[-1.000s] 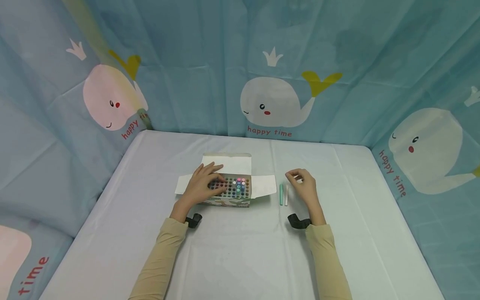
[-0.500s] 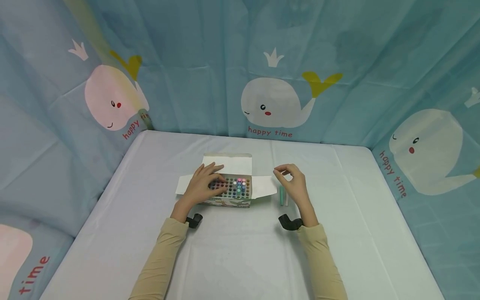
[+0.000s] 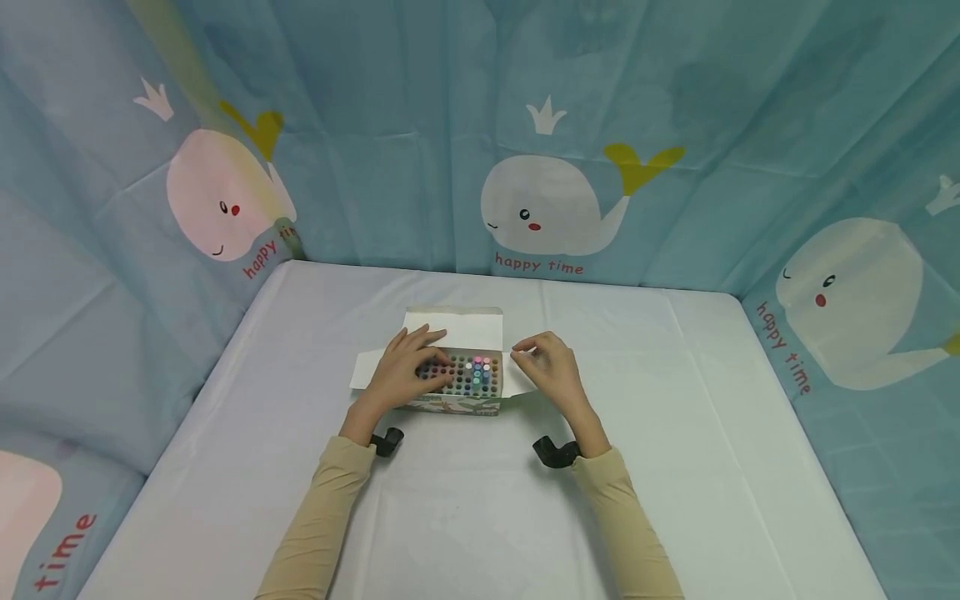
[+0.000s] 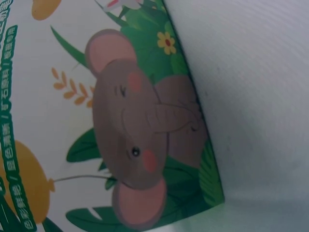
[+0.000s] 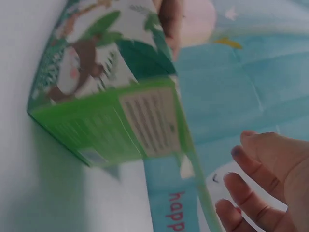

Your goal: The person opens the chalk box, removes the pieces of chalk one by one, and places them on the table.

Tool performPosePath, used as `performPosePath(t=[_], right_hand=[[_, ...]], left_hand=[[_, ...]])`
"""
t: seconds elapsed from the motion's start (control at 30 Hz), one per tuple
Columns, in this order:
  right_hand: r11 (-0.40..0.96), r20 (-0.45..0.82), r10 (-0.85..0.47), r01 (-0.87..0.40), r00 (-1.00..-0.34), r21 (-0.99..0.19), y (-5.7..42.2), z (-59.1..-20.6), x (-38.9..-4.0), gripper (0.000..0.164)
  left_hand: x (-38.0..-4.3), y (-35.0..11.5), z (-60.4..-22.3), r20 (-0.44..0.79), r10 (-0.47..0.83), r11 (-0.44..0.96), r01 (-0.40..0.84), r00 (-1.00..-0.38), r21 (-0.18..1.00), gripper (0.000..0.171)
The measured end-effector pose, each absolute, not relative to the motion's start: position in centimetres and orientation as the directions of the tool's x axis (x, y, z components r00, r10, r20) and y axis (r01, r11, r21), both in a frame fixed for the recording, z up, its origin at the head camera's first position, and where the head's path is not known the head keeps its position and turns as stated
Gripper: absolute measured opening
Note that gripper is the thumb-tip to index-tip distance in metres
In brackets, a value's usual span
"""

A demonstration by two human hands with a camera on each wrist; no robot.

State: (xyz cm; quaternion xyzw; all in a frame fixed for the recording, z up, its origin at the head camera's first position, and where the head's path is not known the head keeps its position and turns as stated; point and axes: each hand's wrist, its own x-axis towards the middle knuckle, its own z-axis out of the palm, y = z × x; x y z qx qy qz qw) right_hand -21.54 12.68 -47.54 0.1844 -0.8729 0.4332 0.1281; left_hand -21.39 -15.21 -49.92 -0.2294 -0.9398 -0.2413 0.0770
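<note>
An open chalk box (image 3: 450, 406) stands on the table, with several coloured chalks (image 3: 477, 377) upright toward the right of its many holes. My left hand (image 3: 396, 373) rests over the box's left part, fingers spread. In the left wrist view the box's printed elephant side (image 4: 130, 111) fills most of the frame. My right hand (image 3: 553, 372) hovers by the box's right flap (image 3: 516, 382), thumb and index fingertips close together. In the right wrist view nothing shows between the fingers of my right hand (image 5: 270, 179), beside the box's green end (image 5: 96, 130).
The back flap (image 3: 453, 327) and left flap (image 3: 364, 370) are folded outward. A white cloth covers the table (image 3: 480, 500). Behind it hangs a blue curtain (image 3: 420, 192) with whale prints. Black wrist mounts (image 3: 555, 452) stick out near both sleeves.
My right hand has moved left from beside the loose green and white chalks to the box's right flap, now covering those chalks from view. My left hand has stayed put.
</note>
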Motion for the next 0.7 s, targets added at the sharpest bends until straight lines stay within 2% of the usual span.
performPosePath(t=[0.33, 0.7], right_hand=[[0.613, 0.413, -0.310, -0.512, -0.856, -0.602, 9.4, -48.1, -20.9, 0.015], [0.734, 0.396, -0.345, -0.508, -0.851, -0.452, 6.9, -48.2, -20.0, 0.026]], left_hand=[[-21.3, -15.2, -50.0, 0.281, 0.394, 0.769, 0.482, -0.875, 0.420, 0.026], [-21.4, -15.3, -50.1, 0.281, 0.392, 0.775, 0.479, -0.876, 0.411, 0.026]])
